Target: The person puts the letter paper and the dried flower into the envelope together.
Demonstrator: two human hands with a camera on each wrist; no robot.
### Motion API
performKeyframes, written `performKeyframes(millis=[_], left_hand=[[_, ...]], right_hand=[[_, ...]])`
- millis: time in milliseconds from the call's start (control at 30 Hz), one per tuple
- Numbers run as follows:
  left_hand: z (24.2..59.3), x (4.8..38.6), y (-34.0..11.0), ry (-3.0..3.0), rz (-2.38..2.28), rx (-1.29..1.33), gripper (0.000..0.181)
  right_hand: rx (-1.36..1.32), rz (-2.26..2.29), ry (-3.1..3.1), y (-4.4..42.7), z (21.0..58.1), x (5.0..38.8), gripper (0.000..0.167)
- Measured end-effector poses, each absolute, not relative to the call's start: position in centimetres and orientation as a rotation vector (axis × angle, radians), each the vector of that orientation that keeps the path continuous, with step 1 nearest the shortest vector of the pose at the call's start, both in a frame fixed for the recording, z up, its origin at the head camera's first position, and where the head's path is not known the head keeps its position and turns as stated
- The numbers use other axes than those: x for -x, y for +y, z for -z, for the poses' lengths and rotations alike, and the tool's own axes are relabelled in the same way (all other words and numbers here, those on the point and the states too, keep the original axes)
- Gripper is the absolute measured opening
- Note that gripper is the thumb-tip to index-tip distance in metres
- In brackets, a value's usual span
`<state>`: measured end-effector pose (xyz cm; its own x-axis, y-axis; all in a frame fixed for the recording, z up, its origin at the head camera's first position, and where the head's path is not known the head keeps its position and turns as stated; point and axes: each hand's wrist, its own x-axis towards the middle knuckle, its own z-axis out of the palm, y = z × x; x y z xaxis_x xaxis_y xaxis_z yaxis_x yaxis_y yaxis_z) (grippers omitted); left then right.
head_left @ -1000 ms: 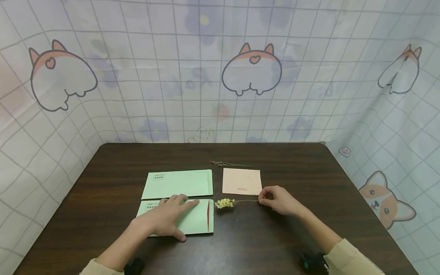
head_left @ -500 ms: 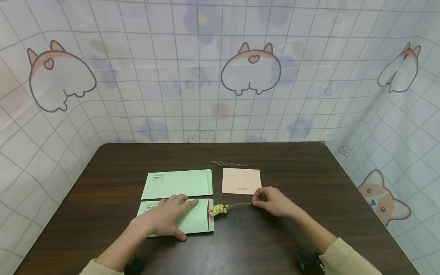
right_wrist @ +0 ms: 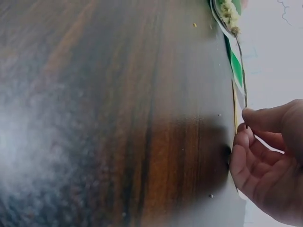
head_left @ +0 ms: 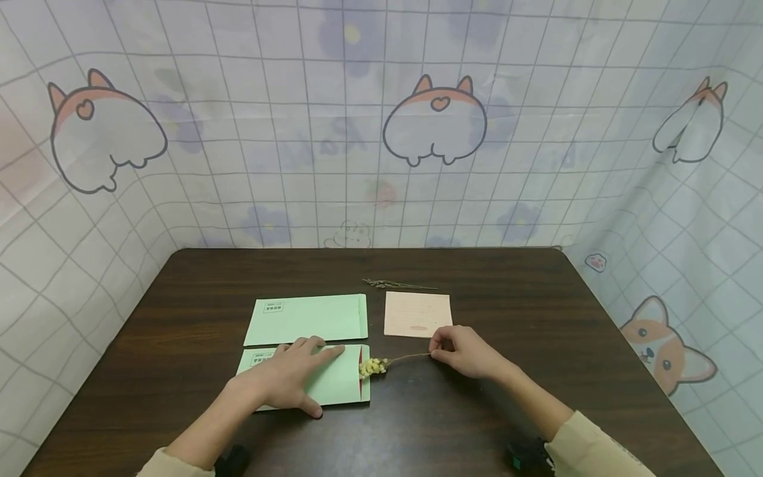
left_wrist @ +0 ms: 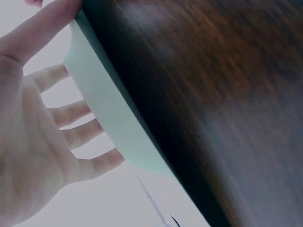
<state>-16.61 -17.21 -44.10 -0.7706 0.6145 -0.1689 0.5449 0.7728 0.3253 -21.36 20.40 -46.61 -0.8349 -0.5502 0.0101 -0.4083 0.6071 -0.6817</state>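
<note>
In the head view, a green envelope [head_left: 335, 386] lies on the dark table with its right end gaping over a red inside. My left hand [head_left: 283, 377] rests spread on it, thumb at the near edge; the left wrist view shows that hand [left_wrist: 52, 123] with its fingers extended against the envelope [left_wrist: 109, 109]. A yellow dried flower [head_left: 373, 368] has the tip of its head at the envelope's mouth. My right hand [head_left: 467, 352] pinches the end of its thin stem; in the right wrist view, thumb and fingers [right_wrist: 248, 120] hold the stem below the flower head [right_wrist: 230, 16].
A second green envelope [head_left: 306, 320] lies just beyond the first. To the right is a pale pink card [head_left: 418, 314], close to my right hand. A dried sprig [head_left: 393, 284] lies behind that card. A patterned curtain [head_left: 357, 132] surrounds the dark table [head_left: 507, 285].
My right hand has moved left with the flower, bringing its head from beside the envelope to the gaping mouth. My left hand has stayed in place.
</note>
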Motion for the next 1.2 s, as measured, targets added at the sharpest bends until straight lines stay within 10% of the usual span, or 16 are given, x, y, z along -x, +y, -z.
performKeyframes(millis=[1200], left_hand=[[43.9,16.5,-17.0,2.717,-0.365,-0.941,0.102]], right_hand=[[0.961,1.111,2.480,17.0,46.2,20.7,0.006]])
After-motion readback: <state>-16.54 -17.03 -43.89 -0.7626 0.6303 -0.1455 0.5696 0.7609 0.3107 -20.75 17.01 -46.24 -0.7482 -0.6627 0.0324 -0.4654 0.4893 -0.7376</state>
